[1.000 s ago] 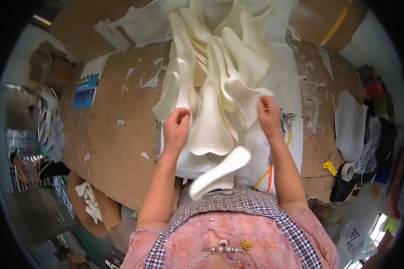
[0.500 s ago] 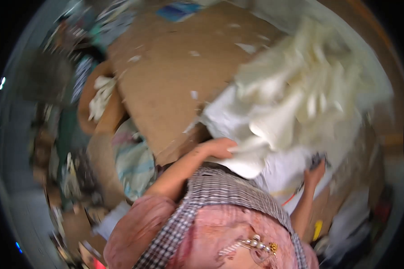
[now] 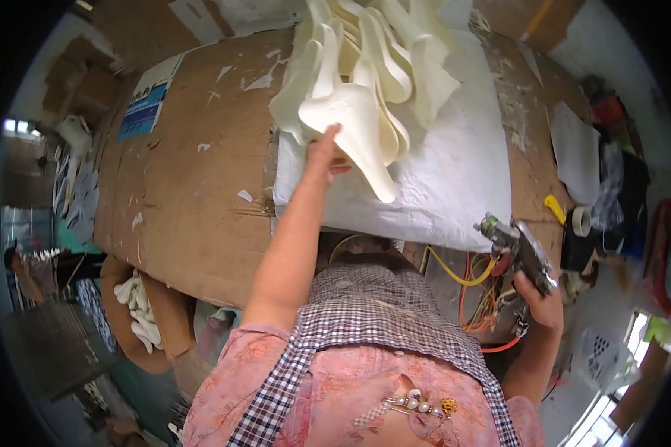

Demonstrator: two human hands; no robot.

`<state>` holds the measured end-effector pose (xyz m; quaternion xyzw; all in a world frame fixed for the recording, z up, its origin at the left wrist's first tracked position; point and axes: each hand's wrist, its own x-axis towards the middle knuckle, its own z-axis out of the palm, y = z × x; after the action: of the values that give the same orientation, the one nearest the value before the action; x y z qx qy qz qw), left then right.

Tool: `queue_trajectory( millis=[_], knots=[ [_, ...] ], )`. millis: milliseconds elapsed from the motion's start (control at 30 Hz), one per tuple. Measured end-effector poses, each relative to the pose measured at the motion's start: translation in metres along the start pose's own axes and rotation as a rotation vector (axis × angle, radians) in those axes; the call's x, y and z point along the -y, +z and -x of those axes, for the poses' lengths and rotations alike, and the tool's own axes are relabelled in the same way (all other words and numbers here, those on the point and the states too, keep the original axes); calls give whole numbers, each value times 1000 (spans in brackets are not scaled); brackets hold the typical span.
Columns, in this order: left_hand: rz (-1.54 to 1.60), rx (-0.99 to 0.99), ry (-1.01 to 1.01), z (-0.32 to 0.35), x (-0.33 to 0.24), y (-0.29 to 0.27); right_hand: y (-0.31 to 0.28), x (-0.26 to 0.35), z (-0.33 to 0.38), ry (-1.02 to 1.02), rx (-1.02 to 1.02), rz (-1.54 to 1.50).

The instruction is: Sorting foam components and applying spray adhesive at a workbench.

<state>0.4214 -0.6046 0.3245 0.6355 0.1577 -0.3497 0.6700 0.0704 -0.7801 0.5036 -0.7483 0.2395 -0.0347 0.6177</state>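
The left hand [image 3: 324, 153] presses flat against the cream foam pieces [image 3: 358, 82] stacked at twelve o'clock on the tabletop [image 3: 186, 201]; the right hand [image 3: 540, 302], closed around a spray gun [image 3: 518, 249] at four o'clock, risks toppling the stack if its hoses snag

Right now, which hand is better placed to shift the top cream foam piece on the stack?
Left. The left hand already touches the cream foam piece on the white slab, while the right hand is low at the table edge, gripping a spray gun.
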Motion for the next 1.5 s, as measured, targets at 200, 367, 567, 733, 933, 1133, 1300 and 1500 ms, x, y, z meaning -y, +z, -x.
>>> queue_trajectory(
  millis=[200,367,567,733,933,1133,1300,1500],
  knots=[
    [-12,183,139,-4,6,-2,30,19,36,71,128,-53],
    [-53,254,168,-10,20,-11,38,29,28,-72,80,151],
    [-45,215,165,-8,21,-17,37,36,46,-144,-63,-39],
    [-11,246,207,0,21,-2,33,20,41,-99,46,209],
    [-30,218,165,-12,21,13,18,38,35,-219,-88,-92],
    [61,86,181,14,5,-17,-57,17,13,-31,-225,71],
    [368,38,227,13,-9,-53,-78,18,-16,-287,-164,-30],
    [515,86,336,17,-45,-10,-130,-15,-31,-232,-62,21]
  ],
)
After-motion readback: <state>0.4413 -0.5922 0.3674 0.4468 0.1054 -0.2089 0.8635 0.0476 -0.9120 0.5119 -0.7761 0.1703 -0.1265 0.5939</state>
